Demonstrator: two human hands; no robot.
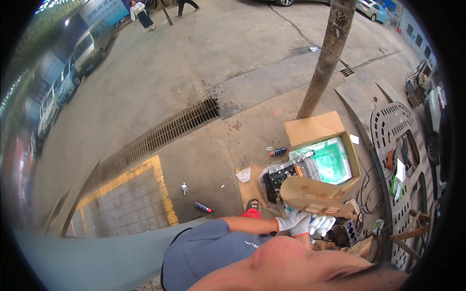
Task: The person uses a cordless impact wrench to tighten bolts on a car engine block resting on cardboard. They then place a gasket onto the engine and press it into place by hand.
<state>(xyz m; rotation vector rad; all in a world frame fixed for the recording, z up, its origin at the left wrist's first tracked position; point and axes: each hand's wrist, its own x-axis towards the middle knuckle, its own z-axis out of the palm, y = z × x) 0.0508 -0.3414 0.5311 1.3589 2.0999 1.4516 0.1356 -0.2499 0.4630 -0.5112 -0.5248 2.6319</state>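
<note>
Both my hands wear whitish knit gloves with orange-edged cuffs and meet close together below a tan, curved panel (315, 190). My left hand (288, 221) has curled fingers beside a narrow upright bar (281, 207). Against it, my right hand (301, 226) is closed too; whatever lies between the fingers is hidden. Beyond the panel stands a black and silver engine (281, 180), partly wrapped in clear plastic. White bottles (321, 225) lie just right of my hands, near a dark metal engine block (346, 234).
An open cardboard box (310, 127) with a green-tinted foam liner (332, 160) stands behind the engine. Spray cans (203, 207) (278, 152) lie on the ground. A rusty post (326, 60) rises beyond the box. A slotted metal ramp (383, 167) lies right; a drain grate (170, 127) crosses the yard.
</note>
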